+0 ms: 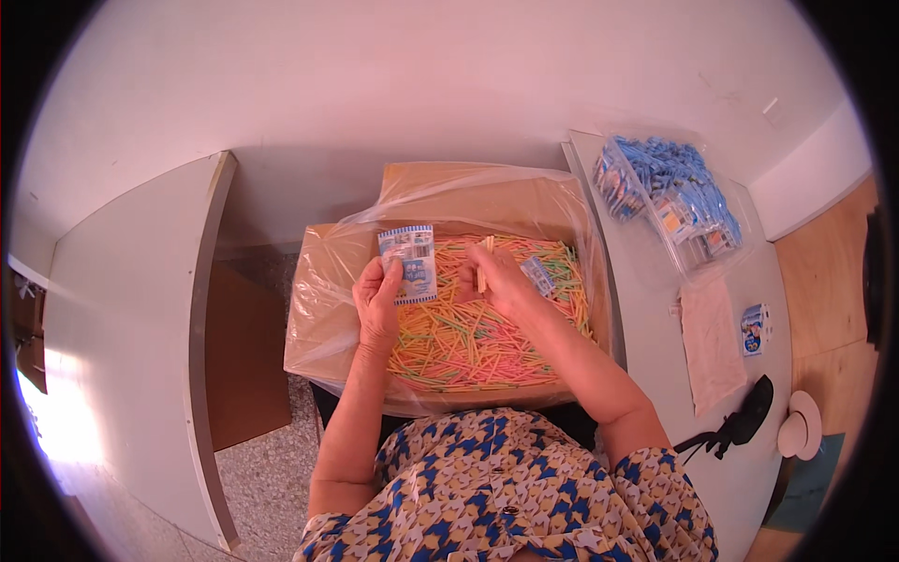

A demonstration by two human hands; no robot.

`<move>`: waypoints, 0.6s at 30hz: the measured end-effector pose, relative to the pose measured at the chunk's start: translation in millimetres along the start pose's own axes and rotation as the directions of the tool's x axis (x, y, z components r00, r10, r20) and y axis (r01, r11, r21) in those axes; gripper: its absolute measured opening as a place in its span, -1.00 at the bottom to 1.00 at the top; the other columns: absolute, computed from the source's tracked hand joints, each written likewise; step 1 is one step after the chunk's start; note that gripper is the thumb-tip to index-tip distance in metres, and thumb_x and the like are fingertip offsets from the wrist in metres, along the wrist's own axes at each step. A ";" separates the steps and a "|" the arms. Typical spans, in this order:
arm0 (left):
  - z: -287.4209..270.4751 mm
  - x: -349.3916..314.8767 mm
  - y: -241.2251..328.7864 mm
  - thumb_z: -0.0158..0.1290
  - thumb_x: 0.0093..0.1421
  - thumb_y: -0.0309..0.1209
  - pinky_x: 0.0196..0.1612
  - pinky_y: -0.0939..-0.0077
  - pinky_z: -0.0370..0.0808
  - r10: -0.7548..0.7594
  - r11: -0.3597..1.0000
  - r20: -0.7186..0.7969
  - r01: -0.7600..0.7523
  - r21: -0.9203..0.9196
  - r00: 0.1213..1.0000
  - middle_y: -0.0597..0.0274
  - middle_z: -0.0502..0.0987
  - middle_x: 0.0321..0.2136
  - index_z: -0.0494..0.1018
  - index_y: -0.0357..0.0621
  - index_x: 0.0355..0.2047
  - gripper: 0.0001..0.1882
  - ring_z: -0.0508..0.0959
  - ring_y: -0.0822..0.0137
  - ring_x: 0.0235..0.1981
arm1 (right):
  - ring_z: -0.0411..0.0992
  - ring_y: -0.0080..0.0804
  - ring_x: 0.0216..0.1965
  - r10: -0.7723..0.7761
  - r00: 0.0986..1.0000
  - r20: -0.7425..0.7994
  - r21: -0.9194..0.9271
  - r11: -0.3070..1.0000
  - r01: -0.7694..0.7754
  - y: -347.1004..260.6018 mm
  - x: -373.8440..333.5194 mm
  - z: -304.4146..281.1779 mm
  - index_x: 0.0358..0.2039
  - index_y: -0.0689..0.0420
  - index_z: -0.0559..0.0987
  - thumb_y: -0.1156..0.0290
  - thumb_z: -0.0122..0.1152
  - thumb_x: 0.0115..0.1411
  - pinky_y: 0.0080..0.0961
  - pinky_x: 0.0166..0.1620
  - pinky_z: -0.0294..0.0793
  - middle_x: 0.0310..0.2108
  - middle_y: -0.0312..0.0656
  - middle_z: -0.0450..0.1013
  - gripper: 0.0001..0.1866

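My left hand [376, 302] pinches a small blue-and-white printed packet [420, 266] by its left side, thumb in front, holding it up over the box. To its right, my right hand [504, 281] is closed on a few pale yellow sticks [482, 277], which stand roughly upright in its fingers. Below both hands lies a thick heap of thin sticks [468, 348] in pink, yellow, orange and green. They fill a cardboard box [323, 314] lined with clear plastic film. Another blue-and-white packet [537, 275] rests on the sticks, just right of my right hand.
On the right-hand table [646, 328] a clear plastic bin [660, 217] holds many blue packets. Nearer are a pink cloth [712, 347], a blue-and-white container [755, 330], a black strapped object [744, 417] and a pale round lid-like thing [801, 426]. A grey panel [131, 318] stands left.
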State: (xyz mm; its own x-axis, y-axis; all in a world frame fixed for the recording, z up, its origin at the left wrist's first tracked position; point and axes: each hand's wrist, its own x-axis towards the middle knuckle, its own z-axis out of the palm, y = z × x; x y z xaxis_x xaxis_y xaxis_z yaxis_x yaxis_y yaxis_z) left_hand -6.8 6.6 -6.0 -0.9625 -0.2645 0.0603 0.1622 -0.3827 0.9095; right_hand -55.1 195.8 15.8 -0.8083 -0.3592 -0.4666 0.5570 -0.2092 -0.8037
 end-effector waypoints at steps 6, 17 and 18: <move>28.0 -15.5 4.4 -0.05 0.30 -0.40 -0.26 0.71 0.39 -0.284 0.953 0.354 0.223 0.203 0.891 0.43 0.55 -0.36 0.51 -0.19 -0.19 -0.81 0.47 0.63 -0.37 | 0.21 -0.65 -0.50 -0.397 0.914 -0.081 -0.423 0.844 0.329 -8.5 -45.6 -42.3 -0.67 0.04 0.33 0.07 0.00 0.18 -0.55 -0.49 0.16 -0.62 -0.41 0.24 -0.61; 67.7 -23.7 -43.7 0.09 0.20 -0.49 -0.33 0.62 0.46 -0.247 0.969 0.439 0.209 0.133 0.864 0.42 0.56 -0.47 0.55 -0.19 -0.33 -0.93 0.50 0.58 -0.44 | 0.11 -0.79 -0.66 -0.476 0.862 -0.172 -0.463 0.812 0.356 -34.8 -107.3 -69.0 -0.56 0.03 0.42 0.06 0.05 0.26 -0.73 -0.63 0.02 -0.68 -0.48 0.23 -0.64; 69.7 -24.8 -45.9 0.11 0.17 -0.54 -0.31 0.61 0.48 -0.210 0.978 0.428 0.194 0.082 0.879 0.42 0.56 -0.48 0.55 -0.19 -0.34 -0.94 0.51 0.57 -0.44 | 0.11 -0.79 -0.66 -0.472 0.864 -0.176 -0.462 0.815 0.351 -35.0 -108.7 -69.1 -0.56 0.03 0.42 0.06 0.05 0.26 -0.73 -0.63 0.02 -0.68 -0.48 0.23 -0.64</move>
State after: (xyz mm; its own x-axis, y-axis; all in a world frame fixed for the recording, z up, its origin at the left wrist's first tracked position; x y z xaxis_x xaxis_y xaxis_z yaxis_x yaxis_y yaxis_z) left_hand -5.6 92.3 -20.5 -0.9732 0.2270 0.0383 -0.0455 -0.3529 0.9346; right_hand 0.0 305.0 69.2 -0.9947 -0.0512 -0.0887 0.0818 0.1234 -0.9890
